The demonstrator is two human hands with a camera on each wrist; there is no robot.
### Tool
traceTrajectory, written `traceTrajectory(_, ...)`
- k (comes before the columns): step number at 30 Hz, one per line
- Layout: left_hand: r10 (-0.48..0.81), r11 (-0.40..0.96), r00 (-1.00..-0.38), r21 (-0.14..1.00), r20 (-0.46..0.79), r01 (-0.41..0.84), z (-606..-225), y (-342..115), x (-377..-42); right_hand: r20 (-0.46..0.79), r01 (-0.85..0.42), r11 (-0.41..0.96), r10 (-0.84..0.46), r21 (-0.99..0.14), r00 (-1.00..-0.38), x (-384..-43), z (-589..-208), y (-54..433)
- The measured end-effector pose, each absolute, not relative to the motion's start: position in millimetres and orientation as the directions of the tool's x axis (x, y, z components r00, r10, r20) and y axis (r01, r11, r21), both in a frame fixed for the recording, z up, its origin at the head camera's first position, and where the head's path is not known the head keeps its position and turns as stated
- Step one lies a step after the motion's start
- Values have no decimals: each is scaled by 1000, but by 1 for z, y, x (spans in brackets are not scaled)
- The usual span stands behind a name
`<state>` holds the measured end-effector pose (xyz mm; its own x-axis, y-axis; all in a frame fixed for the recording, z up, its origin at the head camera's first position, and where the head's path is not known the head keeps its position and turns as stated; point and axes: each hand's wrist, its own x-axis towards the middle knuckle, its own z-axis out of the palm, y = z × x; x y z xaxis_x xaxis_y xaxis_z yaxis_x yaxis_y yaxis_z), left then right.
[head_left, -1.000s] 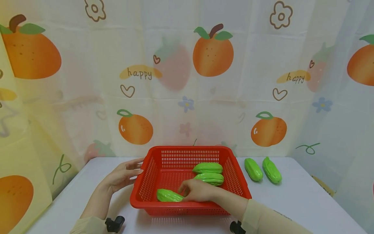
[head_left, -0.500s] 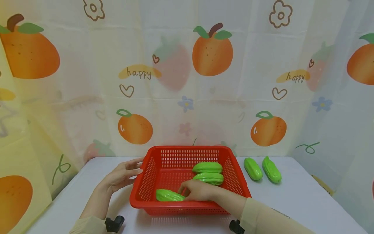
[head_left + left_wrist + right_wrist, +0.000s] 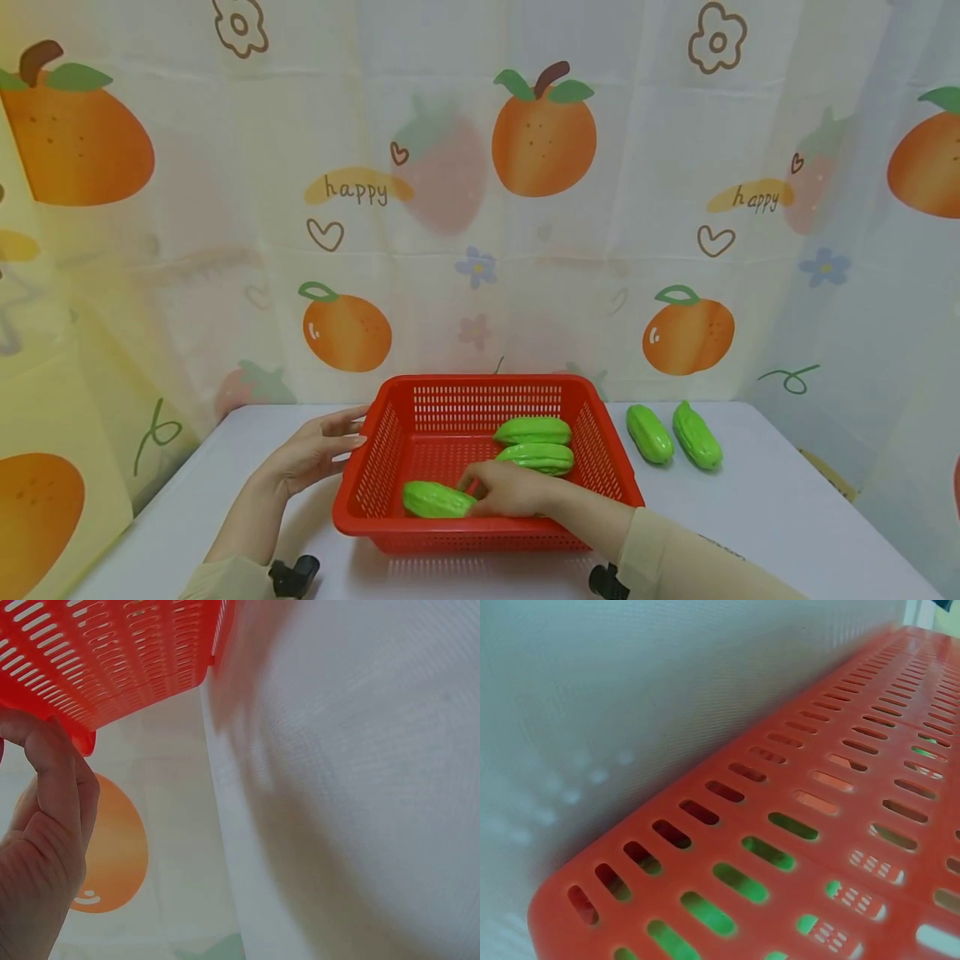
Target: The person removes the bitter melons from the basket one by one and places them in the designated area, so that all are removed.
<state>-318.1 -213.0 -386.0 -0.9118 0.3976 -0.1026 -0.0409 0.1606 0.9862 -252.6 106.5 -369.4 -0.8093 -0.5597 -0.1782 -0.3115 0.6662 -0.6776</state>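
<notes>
My left hand (image 3: pixel 324 447) holds the left rim of a red plastic basket (image 3: pixel 491 527); in the left wrist view its bent fingers (image 3: pixel 54 769) are at the rim. Inside the basket, my right hand (image 3: pixel 510 487) pinches the right end of a bright green, ridged bitter melon (image 3: pixel 435 499) near the front wall. Behind this hand lie another bitter melon (image 3: pixel 536 457) and, farther back, a third bitter melon (image 3: pixel 532 430), both lengthwise from left to right. The right wrist view shows the basket's slotted wall (image 3: pixel 780 780), with green showing through; the right hand is hidden there.
To the right of the basket, two more bitter melons lie on the white table (image 3: pixel 772 517): one bitter melon (image 3: pixel 650 434) near the basket wall, the other bitter melon (image 3: pixel 697 436) farther right. A fruit-printed curtain (image 3: pixel 450 208) hangs behind the table.
The bitter melon under my right hand has tilted slightly and sits a little higher at its left end. Both hands and the basket stay in place.
</notes>
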Motion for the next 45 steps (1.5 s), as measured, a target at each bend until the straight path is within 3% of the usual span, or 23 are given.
traceTrajectory(23,433,147,-897,989,-87,-25,-383,-215,-317,-76,-288,606,-503,-742,-861,-251,-351,114)
traceTrajectory(36,422,156,-902,987,-90,-26,-384,-214,-315,-92,-192,522,-471,-831,-878,-253,-337,134)
traceTrajectory(45,424,157,-901,987,-91,-26,-384,-214,-316,-73,-180,531,-419,-828,-905,-261,-332,152)
